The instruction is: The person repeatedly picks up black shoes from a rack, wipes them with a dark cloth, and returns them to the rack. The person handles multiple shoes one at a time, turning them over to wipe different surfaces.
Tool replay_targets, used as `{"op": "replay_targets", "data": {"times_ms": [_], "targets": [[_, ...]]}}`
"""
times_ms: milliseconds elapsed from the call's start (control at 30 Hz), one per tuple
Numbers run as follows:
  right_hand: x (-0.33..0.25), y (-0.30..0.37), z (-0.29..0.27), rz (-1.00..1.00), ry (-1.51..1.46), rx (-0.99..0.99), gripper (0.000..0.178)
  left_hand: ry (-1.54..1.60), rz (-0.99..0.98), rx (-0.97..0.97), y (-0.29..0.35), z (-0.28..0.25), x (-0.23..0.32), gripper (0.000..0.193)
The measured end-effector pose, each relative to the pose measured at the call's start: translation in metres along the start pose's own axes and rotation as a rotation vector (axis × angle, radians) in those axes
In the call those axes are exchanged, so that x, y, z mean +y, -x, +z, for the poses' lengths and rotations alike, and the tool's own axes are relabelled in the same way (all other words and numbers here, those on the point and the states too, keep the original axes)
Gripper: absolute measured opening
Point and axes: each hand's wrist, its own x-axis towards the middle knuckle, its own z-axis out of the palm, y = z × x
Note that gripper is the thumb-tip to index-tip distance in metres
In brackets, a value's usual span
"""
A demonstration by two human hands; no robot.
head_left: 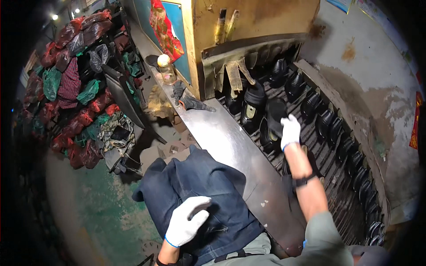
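Observation:
My left hand (188, 221), in a white glove, hovers over the dark blue apron on my lap. Its thumb and fingers are curved but apart, with nothing between them. Out to the right, my white-gloved right hand (290, 131) closes on the edge of a black shoe (277, 112) above a slatted conveyor (324, 186). Part of that shoe is hidden by the fingers. Beside it on the slats stands another black shoe (253, 106) with a pale patch. A further dark shoe (267, 135) lies just under the held one.
A metal ledge (217, 133) runs between me and the conveyor, carrying dark gloves (191, 102) and a lidded jar (166, 71). Black shoes (321, 122) line the conveyor's far side. Hanging flaps (235, 75) cover the machine's opening. Bagged bundles (75, 88) pile up at left.

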Motion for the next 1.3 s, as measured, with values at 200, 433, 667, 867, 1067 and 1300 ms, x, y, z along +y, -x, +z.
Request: {"op": "replay_targets", "data": {"times_ms": [200,433,667,867,1067,1300], "targets": [[0.002,0.263,-0.044,-0.260,0.262,-0.607,0.051,1.069,0.009,0.040,-0.035,0.034,-0.033,0.113],[0.058,0.102,0.006,-0.238,0.553,0.037,0.107,0.684,-0.029,0.131,0.025,-0.006,-0.095,0.113],[0.090,-0.018,0.018,0.104,0.164,-0.185,0.080,-0.026,-0.077,0.132,0.003,-0.049,-0.010,0.102],[0.059,0.033,-0.056,0.612,-0.671,-0.388,0.068,0.280,-0.167,-0.116,-0.033,-0.088,-0.029,0.060],[-0.026,0.218,-0.026,0.326,-0.782,-0.859,0.117,0.677,-0.097,-0.199,-0.017,-0.089,-0.044,0.062],[-0.038,0.297,0.009,0.754,-0.851,-0.998,0.115,0.493,0.269,-0.152,-0.016,-0.098,-0.008,0.054]]}}
